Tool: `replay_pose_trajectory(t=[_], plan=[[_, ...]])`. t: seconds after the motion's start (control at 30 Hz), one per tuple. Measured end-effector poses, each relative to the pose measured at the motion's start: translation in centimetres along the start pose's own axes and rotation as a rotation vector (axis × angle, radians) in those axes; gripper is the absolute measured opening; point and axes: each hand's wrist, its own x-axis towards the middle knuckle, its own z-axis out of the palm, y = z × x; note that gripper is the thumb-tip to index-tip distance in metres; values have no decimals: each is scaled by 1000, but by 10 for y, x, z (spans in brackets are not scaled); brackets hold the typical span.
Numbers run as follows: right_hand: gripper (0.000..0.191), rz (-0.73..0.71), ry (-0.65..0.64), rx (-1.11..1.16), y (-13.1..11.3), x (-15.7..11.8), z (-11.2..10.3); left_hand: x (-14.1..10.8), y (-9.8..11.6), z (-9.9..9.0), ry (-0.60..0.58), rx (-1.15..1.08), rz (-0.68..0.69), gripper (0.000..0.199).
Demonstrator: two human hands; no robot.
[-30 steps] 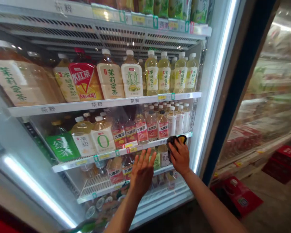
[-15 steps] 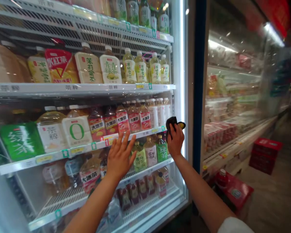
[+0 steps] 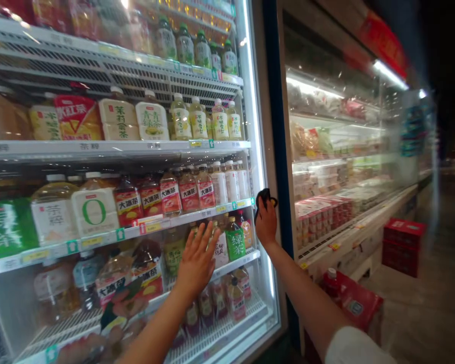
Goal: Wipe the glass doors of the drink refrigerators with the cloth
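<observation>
A drinks cooler (image 3: 264,101) with price-tagged shelves (image 3: 121,147) beside a display case (image 3: 382,212) shows this is a shop.

Person's L hand (image 3: 197,260) is up, back to cam, fingers extended & slightly spread. R hand (image 3: 266,220) sits a bit higher, fingers drawn tog. in a grip. Both forearms bare, reaching fwd; hands well apart.

A white-labelled bottle (image 3: 94,212) reads "0" (in green) — a green bottle (image 3: 235,243), "绿茶".
</observation>
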Motion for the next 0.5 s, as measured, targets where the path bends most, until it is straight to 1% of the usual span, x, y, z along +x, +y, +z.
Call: replay_pose_trajectory(t=[0.07,0.1,0.13,0.2,0.27,0.33,0.37,0.4,0.43,0.5], plan=[[59,6,-16,-14,11,-23,0,1,8,5,-18,1,29,82],[60,-15,-31,-16,12,-27,0,3,11,7,-31,5,41,83],[61,-45,-48,-16,12,-25,0,4,12,8,-45,11,50,83],[61,-86,-62,-23,9,-3,-1,9,12,10,-80,25,50,86],[58,-85,-54,-42,9,32,-2,14,10,12,-114,36,38,91],[57,-90,-57,-53,14,60,-4,16,9,15,-132,45,27,96],[56,-93,-61,-56,18,67,-5,17,8,16,-132,49,26,98],[56,-93,-67,-58,24,68,-5,16,8,17,-129,52,26,100],[56,-85,-70,-63,31,62,-6,16,8,19,-125,53,26,101],[56,-58,-80,-80,46,33,-6,15,9,21,-121,45,22,102]])
